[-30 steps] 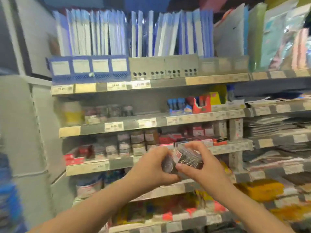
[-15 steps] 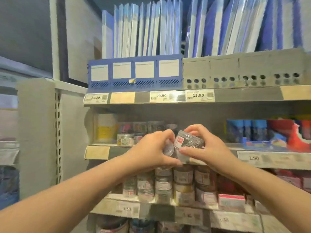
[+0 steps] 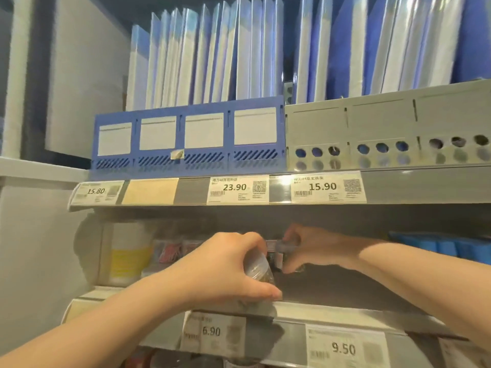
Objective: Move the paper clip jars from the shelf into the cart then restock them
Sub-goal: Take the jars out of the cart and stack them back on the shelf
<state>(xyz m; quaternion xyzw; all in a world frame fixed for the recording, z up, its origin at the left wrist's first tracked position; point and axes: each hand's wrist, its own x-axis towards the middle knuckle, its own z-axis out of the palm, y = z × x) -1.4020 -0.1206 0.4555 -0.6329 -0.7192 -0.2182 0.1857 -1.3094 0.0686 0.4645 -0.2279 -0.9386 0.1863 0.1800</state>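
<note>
Two jars at the shelf edge

Head view: the left hand (image 3: 228, 264) reaches in from the near left and grips a paper clip jar (image 3: 259, 269), its fingers curled over the clear lid and its thumb beneath. The jar is tilted and sits at the front lip of the middle shelf (image 3: 345, 313). Just right of it and farther in, the right hand (image 3: 316, 248) is clamped on a second jar (image 3: 275, 247), thumb and fingers pinching its sides. That jar is in shadow, and only a strip of its label is clear. The two jars are just beside each other.

On the far left of the same shelf stands a white tub (image 3: 127, 253) with a yellow band, with blurred red packs (image 3: 170, 252) next to it. Blue boxes (image 3: 438, 248) lie to the right. Price tags reading 6.90 (image 3: 212, 332) and 9.50 (image 3: 344, 349) hang on the shelf's front rail.

On the upper shelf (image 3: 425, 184), a blue file rack (image 3: 186, 136) and a grey file rack (image 3: 385, 131) hold upright folders (image 3: 212, 54)
</note>
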